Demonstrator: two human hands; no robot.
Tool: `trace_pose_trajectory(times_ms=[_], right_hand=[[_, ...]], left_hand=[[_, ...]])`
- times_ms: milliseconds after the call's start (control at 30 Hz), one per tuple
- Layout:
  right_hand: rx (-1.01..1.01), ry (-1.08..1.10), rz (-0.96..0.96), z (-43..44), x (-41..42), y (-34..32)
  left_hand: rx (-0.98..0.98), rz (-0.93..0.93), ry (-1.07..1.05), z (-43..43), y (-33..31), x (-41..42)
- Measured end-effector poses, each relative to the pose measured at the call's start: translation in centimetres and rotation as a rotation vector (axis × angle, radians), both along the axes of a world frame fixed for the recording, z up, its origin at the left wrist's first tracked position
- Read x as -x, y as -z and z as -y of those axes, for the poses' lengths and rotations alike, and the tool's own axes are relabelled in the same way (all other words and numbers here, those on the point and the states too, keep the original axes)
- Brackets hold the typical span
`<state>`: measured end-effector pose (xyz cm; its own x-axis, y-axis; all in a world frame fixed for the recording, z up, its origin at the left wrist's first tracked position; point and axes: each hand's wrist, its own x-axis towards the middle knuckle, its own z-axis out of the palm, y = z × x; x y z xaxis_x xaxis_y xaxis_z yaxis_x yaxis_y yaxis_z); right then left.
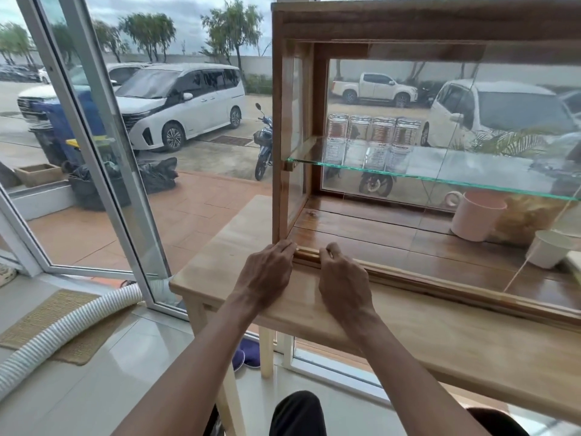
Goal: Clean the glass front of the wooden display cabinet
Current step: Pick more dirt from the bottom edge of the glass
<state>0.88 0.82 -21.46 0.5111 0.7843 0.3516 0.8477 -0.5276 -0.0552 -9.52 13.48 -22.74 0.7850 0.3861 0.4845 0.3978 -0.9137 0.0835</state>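
The wooden display cabinet [278, 121] stands on a light wooden table [440, 347]. Its glass front [471, 256] shows faint reflections and streaks. Both hands are at the cabinet's lower left front corner. My left hand [267, 272] has its fingers curled onto the bottom rail [440, 286] right at the corner post. My right hand [342, 278] sits a little to the right, fingers curled over the same rail. No cloth or spray bottle is visible in either hand.
Inside are a glass shelf [408, 175] with several jars [374, 133], a pink cup [474, 215] and a white cup [550, 250]. An open glass door [103, 152] stands to the left. A white ribbed hose [63, 325] lies on the floor, and slippers [246, 357] under the table.
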Motion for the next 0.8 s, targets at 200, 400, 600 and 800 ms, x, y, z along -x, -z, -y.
trace_pose_trajectory(times_ms=[200, 400, 600, 800], right_hand=[[-0.054, -0.018, 0.007, 0.24, -0.26, 0.28], [-0.094, -0.038, 0.005, 0.18, -0.47, 0.44], [-0.138, -0.048, -0.024, 0.14, -0.61, 0.42], [-0.176, -0.063, -0.039, 0.12, -0.64, 0.38]], left_hand=[[-0.033, 0.003, -0.003, 0.1, -0.48, -0.1], [-0.002, 0.053, 0.023, -0.38, -0.4, -0.26], [0.019, 0.122, 0.045, -0.47, -0.12, -0.34], [0.068, 0.202, 0.053, -0.77, 0.0, -0.32]])
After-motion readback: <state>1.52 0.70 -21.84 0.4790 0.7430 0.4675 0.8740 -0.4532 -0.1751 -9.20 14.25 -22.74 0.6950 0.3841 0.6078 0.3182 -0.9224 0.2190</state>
